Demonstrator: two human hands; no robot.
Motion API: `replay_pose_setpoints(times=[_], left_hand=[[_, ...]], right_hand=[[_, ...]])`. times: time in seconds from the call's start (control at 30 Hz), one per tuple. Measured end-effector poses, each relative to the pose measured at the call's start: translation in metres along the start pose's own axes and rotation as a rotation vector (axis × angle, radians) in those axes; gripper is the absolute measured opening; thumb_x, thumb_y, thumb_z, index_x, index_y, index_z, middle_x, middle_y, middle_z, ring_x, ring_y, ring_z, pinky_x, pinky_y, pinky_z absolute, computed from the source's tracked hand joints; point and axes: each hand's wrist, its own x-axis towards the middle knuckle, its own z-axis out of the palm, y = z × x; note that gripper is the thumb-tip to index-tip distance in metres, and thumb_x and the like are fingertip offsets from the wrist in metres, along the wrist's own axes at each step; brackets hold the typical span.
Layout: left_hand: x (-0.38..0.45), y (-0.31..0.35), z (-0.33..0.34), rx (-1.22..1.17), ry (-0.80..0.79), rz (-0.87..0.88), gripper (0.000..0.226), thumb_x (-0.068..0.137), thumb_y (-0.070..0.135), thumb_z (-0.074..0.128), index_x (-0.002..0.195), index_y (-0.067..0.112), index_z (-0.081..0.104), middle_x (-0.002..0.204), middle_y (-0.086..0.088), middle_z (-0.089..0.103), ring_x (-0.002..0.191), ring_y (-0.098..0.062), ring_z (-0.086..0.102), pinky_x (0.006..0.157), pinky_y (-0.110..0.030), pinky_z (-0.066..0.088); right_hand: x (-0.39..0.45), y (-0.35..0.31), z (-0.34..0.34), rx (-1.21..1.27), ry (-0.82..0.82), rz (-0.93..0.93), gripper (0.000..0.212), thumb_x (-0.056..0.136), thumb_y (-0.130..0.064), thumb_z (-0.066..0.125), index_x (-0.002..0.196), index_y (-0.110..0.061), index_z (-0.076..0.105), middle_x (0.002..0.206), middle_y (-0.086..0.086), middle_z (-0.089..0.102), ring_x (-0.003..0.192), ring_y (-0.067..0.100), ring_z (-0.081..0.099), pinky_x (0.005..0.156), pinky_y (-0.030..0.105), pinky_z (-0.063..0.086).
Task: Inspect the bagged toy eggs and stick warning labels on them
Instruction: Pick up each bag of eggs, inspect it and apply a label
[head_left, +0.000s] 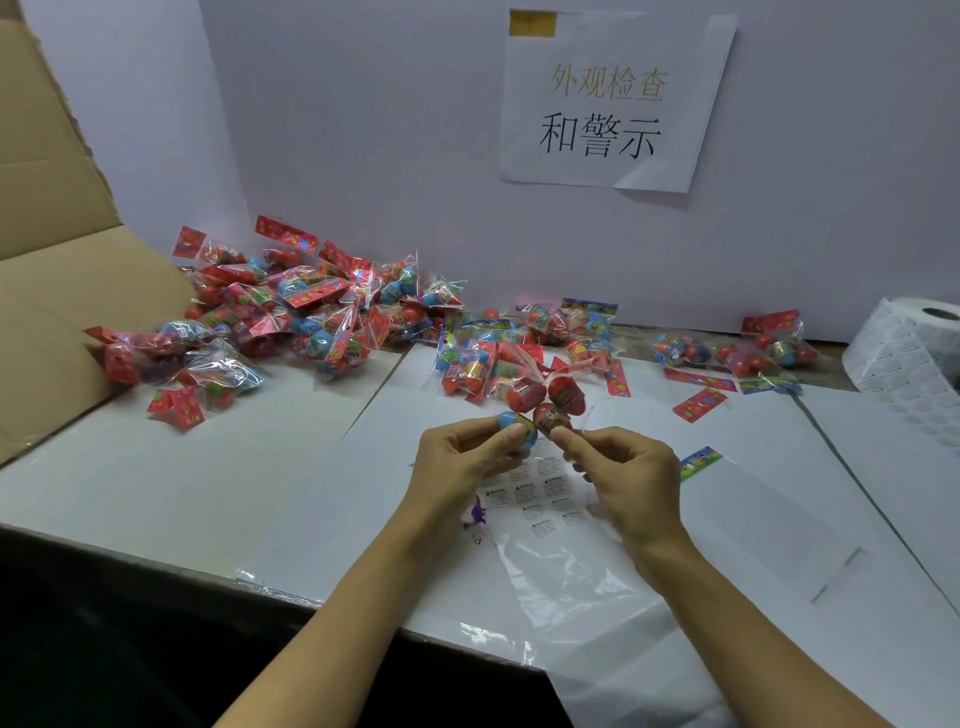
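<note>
Both hands hold one clear bag of toy eggs (540, 402) above the table's middle. My left hand (462, 457) pinches the bag at a blue egg (514, 423). My right hand (618, 467) pinches it at a red egg (550, 415); two more red eggs sit above in the same bag. Under the hands lies a sheet of small white warning labels (540, 499) on a clear plastic sleeve. A large pile of bagged eggs (291, 312) lies at the back left, a smaller pile (524, 343) just behind the hands, and a few bags (737, 348) at the back right.
An open cardboard box (57, 291) stands at the left. A roll of white labels (914, 353) sits at the right edge. Loose header cards (698, 402) lie right of centre. A white partition with a paper sign (613, 98) closes the back. The table's front edge (156, 551) runs diagonally.
</note>
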Motion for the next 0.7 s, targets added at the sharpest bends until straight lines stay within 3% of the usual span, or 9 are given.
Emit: replay_pose_setpoints(times=[0.13,0.27,0.43,0.7], left_hand=[[0.0002,-0.0012,0.0012,0.027,0.039,0.017,0.04,0.08,0.036,0.08,0.112,0.011,0.08,0.104,-0.002,0.08,0.094,-0.023,0.077,0.088,-0.035,0.062],[0.0002,-0.0035,0.0024,0.13,0.097,0.053,0.037,0.078,0.036,0.081,0.108,0.013,0.081,0.101,0.002,0.08,0.09,-0.019,0.077,0.086,-0.036,0.063],[0.0011,-0.0047,0.0025,0.198,0.139,0.087,0.025,0.083,0.028,0.083,0.104,0.016,0.082,0.099,0.002,0.081,0.089,-0.018,0.077,0.083,-0.038,0.064],[-0.0025,-0.0031,0.0041,0.275,0.175,0.156,0.024,0.081,0.03,0.084,0.101,0.017,0.083,0.096,0.003,0.081,0.085,-0.016,0.076,0.081,-0.041,0.064]], right_hand=[[0.0001,0.0021,0.0008,-0.07,0.04,-0.07,0.011,0.074,-0.044,0.08,0.079,-0.036,0.076,0.073,-0.022,0.072,0.076,0.003,0.067,0.061,0.033,0.057],[-0.0007,0.004,0.0004,-0.12,0.07,-0.154,0.012,0.077,-0.034,0.084,0.085,-0.024,0.081,0.075,-0.02,0.073,0.075,0.002,0.068,0.064,0.026,0.055],[-0.001,0.0035,0.0003,-0.119,0.092,-0.159,0.01,0.077,-0.029,0.086,0.082,-0.022,0.081,0.073,-0.016,0.073,0.071,0.002,0.068,0.063,0.024,0.054],[-0.002,0.0014,0.0015,-0.12,0.112,-0.168,0.013,0.077,-0.031,0.085,0.079,-0.021,0.077,0.072,-0.017,0.071,0.07,0.006,0.067,0.061,0.031,0.054]])
